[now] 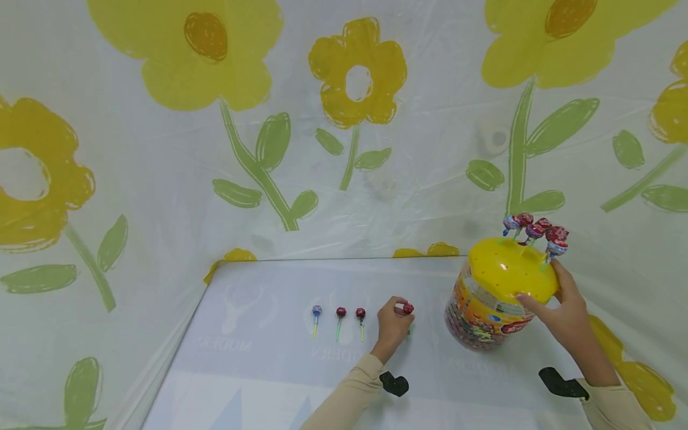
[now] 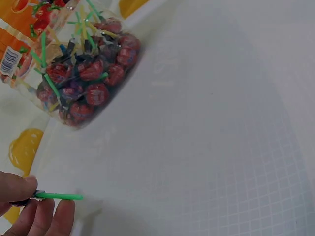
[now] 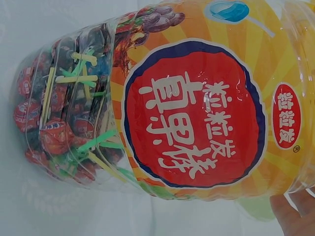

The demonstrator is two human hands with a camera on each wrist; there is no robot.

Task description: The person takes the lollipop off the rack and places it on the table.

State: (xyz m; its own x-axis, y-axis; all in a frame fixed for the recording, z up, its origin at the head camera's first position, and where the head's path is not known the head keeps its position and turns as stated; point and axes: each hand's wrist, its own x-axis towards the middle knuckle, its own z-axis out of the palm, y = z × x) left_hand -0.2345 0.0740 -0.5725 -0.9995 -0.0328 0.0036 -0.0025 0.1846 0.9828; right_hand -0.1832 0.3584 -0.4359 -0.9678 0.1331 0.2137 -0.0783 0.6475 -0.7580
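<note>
Head view: the left hand (image 1: 394, 323) pinches a lollipop (image 1: 408, 309), seemingly picking it up; next likely calls for lifting toward the yellow lid (image 1: 497, 269) the right hand (image 1: 570, 313) grips.

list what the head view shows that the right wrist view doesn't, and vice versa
Only the head view: the left hand pinching a lollipop, three lollipops in a row on the table, and lollipop heads standing above the yellow lid.

Only the right wrist view: the label's large red emblem with white characters.

Both: the jar and the right hand at its top.
</note>
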